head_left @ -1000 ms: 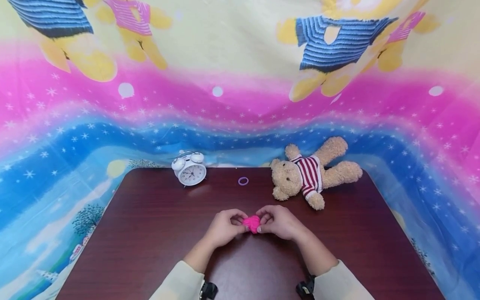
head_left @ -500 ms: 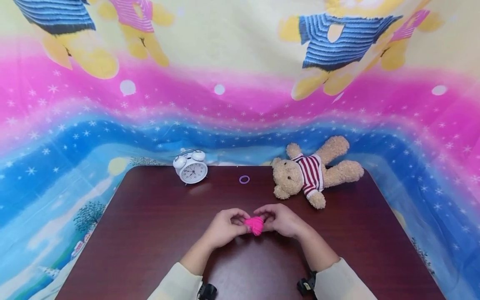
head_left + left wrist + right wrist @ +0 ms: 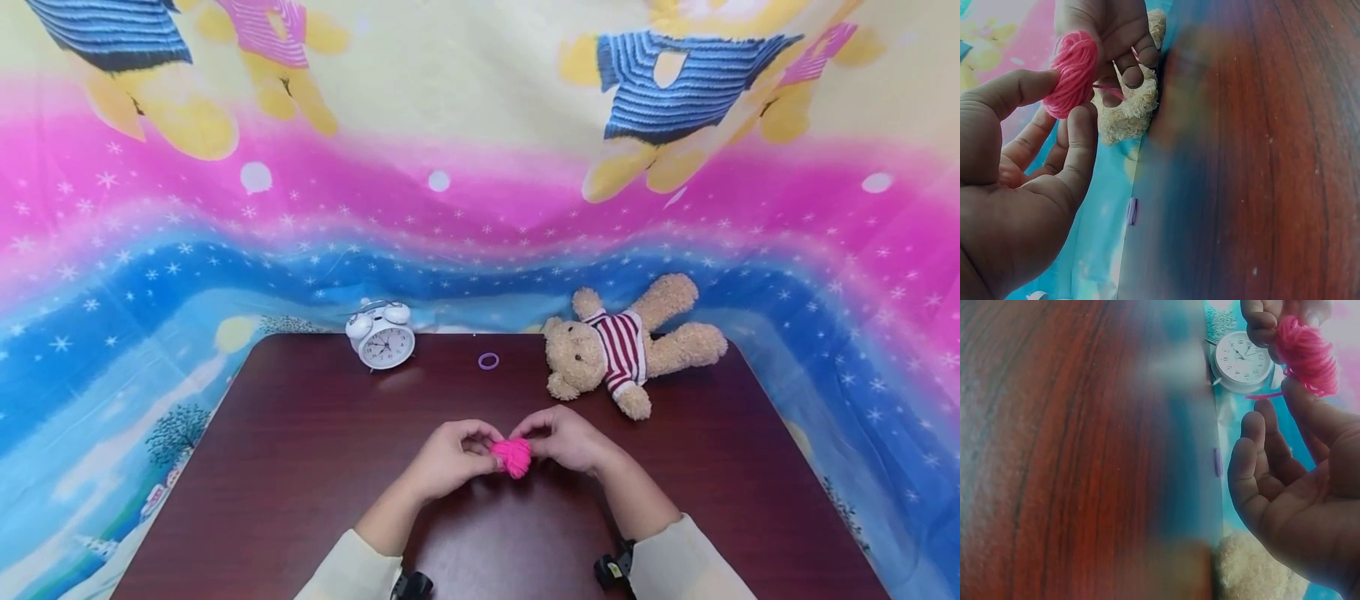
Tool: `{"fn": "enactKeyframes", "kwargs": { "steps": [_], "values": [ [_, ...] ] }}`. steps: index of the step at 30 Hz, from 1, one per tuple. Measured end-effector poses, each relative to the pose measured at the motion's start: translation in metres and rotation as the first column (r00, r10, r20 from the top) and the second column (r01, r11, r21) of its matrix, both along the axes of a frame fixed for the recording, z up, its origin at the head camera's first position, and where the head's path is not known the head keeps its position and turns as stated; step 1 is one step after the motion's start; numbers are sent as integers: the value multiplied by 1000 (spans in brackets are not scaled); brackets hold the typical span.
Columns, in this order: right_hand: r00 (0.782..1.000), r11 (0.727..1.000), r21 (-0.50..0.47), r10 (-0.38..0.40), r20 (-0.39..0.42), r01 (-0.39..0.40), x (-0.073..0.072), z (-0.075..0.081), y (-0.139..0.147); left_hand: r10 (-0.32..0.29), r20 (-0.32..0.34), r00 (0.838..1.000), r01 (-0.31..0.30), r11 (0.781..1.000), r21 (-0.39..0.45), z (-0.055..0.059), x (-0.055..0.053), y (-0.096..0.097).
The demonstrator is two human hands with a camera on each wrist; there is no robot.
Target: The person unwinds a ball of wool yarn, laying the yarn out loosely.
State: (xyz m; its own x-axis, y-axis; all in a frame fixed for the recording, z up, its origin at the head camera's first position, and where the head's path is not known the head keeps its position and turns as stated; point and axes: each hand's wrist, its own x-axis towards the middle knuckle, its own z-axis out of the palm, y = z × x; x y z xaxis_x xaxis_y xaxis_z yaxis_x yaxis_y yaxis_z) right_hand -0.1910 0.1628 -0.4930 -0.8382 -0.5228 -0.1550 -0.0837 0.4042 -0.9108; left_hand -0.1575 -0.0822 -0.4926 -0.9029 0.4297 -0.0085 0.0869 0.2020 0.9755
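Note:
A small oblong ball of bright pink yarn (image 3: 513, 457) is held above the brown table, between both hands. My left hand (image 3: 450, 460) pinches its near end between thumb and fingers, as the left wrist view shows. From the other side, my right hand (image 3: 573, 442) has its thumb tip against the yarn. A loose pink strand (image 3: 1109, 90) leaves the ball and runs among the right hand's fingers. In the right wrist view the strand's tail sticks out past the thumb, while the other right fingers are loosely curved below the ball (image 3: 1307, 357).
A white twin-bell alarm clock (image 3: 386, 343) stands at the table's back left. Right of it lies a purple ring-shaped band (image 3: 488, 361). A teddy bear (image 3: 621, 354) in a striped shirt lies at the back right. A printed cloth (image 3: 480, 217) hangs behind the table (image 3: 300, 467).
The pink yarn ball has turned in the fingers and shifted slightly nearer and to the right. The right hand's fingers have changed their hold around it; the left hand keeps its pinch.

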Motion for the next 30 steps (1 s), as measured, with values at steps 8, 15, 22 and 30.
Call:
{"fn": "enactKeyframes", "kwargs": {
  "steps": [8, 15, 22, 30],
  "values": [
    [998, 998, 26, -53, -30, 54, 1, 6, 5, 50, 7, 999, -50, 998, -27, -1, 1, -4],
    [995, 996, 41, -79, -66, 82, 6, 17, 10, 107, 21, 994, -106, 994, -22, -2, 1, -8],
    [995, 997, 30, -73, -71, 75, 17, 26, 16, 152, 71, 986, -155, 988, 25, -3, 2, -11],
    [995, 997, 38, -62, -76, 65, 25, 29, 25, 196, 150, 969, -214, 969, 120, -6, 0, -15]
  ]
}}
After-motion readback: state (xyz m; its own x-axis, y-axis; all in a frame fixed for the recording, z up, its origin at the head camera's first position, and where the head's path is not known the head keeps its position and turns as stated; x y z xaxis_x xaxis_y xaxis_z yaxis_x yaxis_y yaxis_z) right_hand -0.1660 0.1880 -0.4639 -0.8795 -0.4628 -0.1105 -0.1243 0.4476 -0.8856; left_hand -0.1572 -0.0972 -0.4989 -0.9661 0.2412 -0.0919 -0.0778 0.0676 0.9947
